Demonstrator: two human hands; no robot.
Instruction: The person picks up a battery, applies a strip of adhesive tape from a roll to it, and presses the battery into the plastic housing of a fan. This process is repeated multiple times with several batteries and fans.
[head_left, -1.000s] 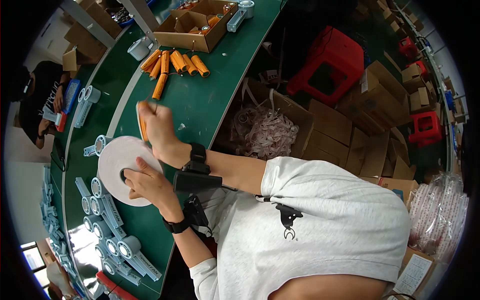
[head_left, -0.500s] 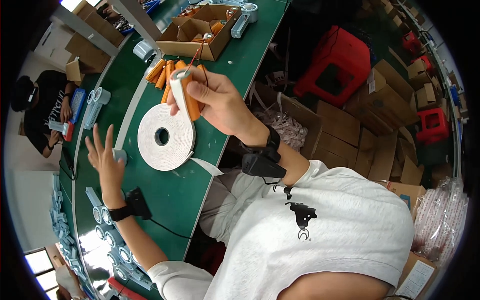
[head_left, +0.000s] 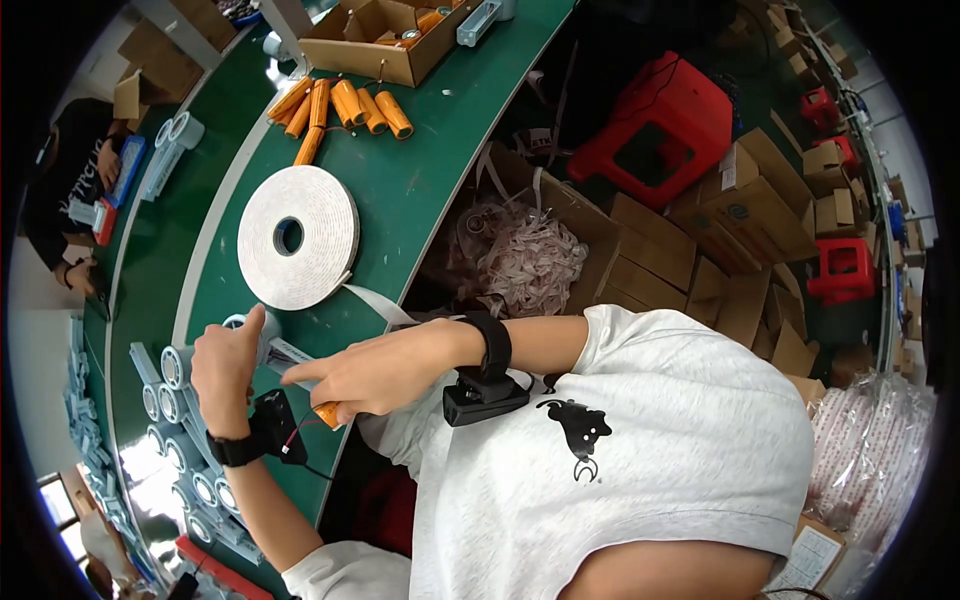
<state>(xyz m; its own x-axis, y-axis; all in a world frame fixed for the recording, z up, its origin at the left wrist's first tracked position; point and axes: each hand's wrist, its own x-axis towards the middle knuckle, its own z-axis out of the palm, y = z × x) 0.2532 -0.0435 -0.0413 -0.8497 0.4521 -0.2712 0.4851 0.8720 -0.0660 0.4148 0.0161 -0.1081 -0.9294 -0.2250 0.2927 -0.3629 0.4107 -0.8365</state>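
My left hand [head_left: 224, 368] is closed around a light blue plastic housing, its thumb pointing up. The housing's long handle part [head_left: 288, 352] sticks out on the right, toward my other hand. In my right hand [head_left: 385, 372] an orange cylindrical battery pack [head_left: 327, 413] is tucked under the fingers, mostly hidden by them. A thin red wire with a small white plug hangs from the pack. The right index finger stretches toward the housing. Beyond both hands a big roll of white foam tape [head_left: 335, 215] lies flat, its loose end running to the table edge.
Several orange battery packs [head_left: 347, 103] lie past the roll, before a cardboard box [head_left: 370, 62]. More light blue housings [head_left: 185, 455] are grouped at the left. A carton of scrap strips [head_left: 530, 260] and a red stool [head_left: 660, 130] stand right of the table. A co-worker [head_left: 75, 190] sits across.
My right hand has come down toward me from above the tape roll with the battery pack. My left hand, spread before, has closed on the housing.
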